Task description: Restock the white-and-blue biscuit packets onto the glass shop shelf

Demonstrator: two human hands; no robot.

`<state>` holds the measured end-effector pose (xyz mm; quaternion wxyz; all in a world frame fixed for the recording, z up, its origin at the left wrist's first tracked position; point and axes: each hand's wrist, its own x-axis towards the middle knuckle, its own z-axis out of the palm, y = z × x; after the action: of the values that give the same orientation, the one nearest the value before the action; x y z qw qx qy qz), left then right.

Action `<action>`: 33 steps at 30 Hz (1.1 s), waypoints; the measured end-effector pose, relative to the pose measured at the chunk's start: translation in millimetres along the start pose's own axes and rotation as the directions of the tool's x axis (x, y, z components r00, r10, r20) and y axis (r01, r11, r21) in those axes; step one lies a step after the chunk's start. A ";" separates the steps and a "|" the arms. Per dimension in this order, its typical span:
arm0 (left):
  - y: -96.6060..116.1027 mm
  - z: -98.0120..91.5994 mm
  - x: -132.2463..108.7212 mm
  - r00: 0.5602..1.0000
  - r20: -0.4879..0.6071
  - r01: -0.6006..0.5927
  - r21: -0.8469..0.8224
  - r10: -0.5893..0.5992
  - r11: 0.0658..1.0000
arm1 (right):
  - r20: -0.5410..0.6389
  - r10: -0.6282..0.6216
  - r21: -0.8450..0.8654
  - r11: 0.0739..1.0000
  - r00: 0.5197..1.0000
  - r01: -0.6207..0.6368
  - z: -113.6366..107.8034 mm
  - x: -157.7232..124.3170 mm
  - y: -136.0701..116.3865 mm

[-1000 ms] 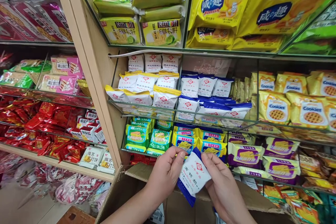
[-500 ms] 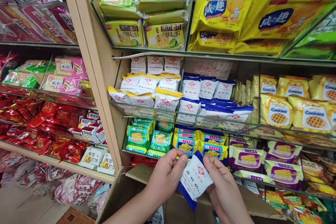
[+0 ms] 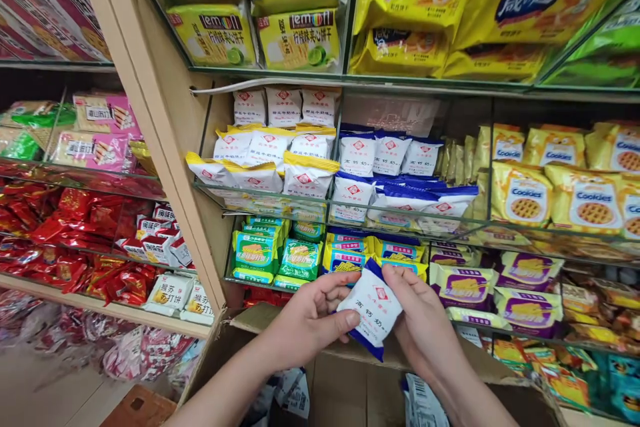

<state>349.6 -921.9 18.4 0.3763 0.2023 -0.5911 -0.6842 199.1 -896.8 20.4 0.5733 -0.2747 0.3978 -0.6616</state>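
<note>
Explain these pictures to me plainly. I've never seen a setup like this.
There's no machine here: these are a person's own bare hands. The view comes from a camera worn on that person's head, looking forward and down. The left hand and right hand hold a white packet with blue ends between them. Below is an open cardboard box, with more packets partly visible inside. Ahead stands wooden shelving stocked with snacks, including similar blue-ended packets and yellow-ended ones.
</note>
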 end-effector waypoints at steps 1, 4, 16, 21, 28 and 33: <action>0.1 -1.4 -0.1 1.000 0.023 -0.012 -0.025 0.012 1.000 | 0.003 -0.001 -0.013 1.000 1.000 0.001 0.6 2.2 -2.1; -0.8 -4.1 -0.9 0.994 0.078 -0.063 -0.097 0.071 0.993 | 0.018 0.013 -0.031 0.999 1.000 -0.012 3.1 7.2 -6.2; -5.0 -1.3 -2.6 0.992 0.111 -0.054 -0.113 0.067 0.992 | -0.038 -0.047 -0.034 0.998 0.998 0.045 -0.6 6.0 6.0; -3.9 0.7 -1.5 0.991 0.111 -0.059 -0.116 0.072 0.991 | 0.012 -0.043 -0.121 0.992 0.999 0.045 -7.0 4.7 13.9; 3.7 -6.8 -2.9 0.990 0.130 0.065 -0.127 -0.048 0.990 | 0.509 -0.247 -0.244 0.878 0.825 0.413 -21.6 2.0 -6.4; 7.4 -2.0 -5.5 0.980 0.194 0.019 0.061 -0.030 0.998 | 0.306 -0.273 -0.579 0.707 0.912 0.406 -6.4 5.9 -13.8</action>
<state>356.5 -919.1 24.2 0.3020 0.1526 -0.6426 -0.6875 185.3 -900.9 28.1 0.3516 -0.5835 0.4797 -0.5530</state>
